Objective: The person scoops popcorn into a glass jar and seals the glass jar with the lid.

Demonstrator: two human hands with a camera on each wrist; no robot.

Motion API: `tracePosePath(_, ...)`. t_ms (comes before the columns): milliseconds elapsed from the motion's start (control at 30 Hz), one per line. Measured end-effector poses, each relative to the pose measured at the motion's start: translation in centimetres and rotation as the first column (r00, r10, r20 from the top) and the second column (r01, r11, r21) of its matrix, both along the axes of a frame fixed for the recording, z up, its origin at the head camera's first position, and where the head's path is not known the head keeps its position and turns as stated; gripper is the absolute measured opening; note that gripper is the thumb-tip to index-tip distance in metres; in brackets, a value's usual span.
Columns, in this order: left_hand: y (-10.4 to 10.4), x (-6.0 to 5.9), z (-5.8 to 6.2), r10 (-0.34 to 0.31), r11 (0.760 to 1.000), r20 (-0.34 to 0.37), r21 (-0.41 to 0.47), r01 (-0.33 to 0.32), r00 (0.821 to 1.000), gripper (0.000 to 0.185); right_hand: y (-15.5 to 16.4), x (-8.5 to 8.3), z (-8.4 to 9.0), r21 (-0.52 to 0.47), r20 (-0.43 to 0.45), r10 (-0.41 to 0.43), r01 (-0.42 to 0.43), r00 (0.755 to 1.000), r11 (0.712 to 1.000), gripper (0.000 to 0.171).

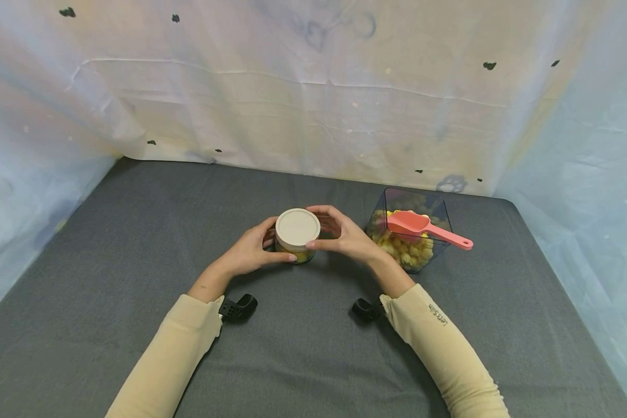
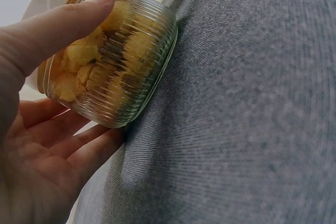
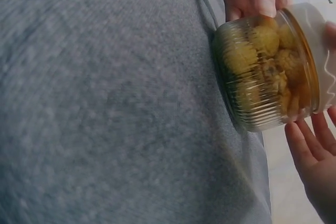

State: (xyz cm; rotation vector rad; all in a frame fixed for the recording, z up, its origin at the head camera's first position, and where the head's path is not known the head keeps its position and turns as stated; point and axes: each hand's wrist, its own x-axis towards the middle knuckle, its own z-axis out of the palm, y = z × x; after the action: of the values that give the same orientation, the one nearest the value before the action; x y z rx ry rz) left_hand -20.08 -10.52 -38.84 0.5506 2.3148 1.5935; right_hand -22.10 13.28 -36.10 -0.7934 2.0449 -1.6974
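Observation:
A small ribbed glass jar of yellow popcorn stands on the grey cloth with a cream lid on top. From the left, my left hand grips the jar's glass; its thumb lies across the front and its fingers go round the back, as the left wrist view shows on the jar. My right hand holds the lid from the right, thumb at its near edge and fingers on the far side. In the right wrist view, the lid sits over the jar's mouth.
To the right, behind my right forearm, stands a clear dark-tinted bin partly filled with popcorn. A coral scoop lies across its top, handle jutting out right. A pale printed curtain hangs behind the table.

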Motion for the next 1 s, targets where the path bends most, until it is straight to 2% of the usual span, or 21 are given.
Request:
tracePosePath(233, 0.04, 0.01, -0.01, 0.004, 1.000, 0.001, -0.008, -0.004, 1.000, 0.089, -0.13, 0.11, -0.16, 0.014, 0.002, -0.035, 0.035, 0.999, 0.999, 0.069)
tracePosePath(367, -0.03, 0.11, 0.04, -0.001, 1.000, 0.004, -0.002, 0.001, 1.000, 0.090, 0.05, 0.03, -0.32, -0.002, -0.017, 0.014, -0.014, 1.000, 1.000, 0.084)
tracePosePath(467, -0.08, 0.15, 0.03, -0.008, 1.000, 0.003, 0.008, 0.008, 1.000, 0.090, 0.25, -0.10, -0.40, -0.017, -0.034, 0.081, -0.081, 0.996, 0.997, 0.093)
tracePosePath(667, -0.08, 0.17, 0.11, -0.018, 1.000, -0.004, 0.022, 0.018, 1.000, 0.088, 0.47, -0.32, -0.43, -0.016, -0.070, 0.174, -0.175, 0.982, 0.984, 0.073)
tracePosePath(1000, -0.02, 0.05, -0.02, -0.012, 1.000, 0.002, 0.008, 0.012, 1.000, 0.089, 0.29, -0.32, -0.42, -0.011, -0.080, 0.146, -0.148, 0.986, 0.989, 0.069)
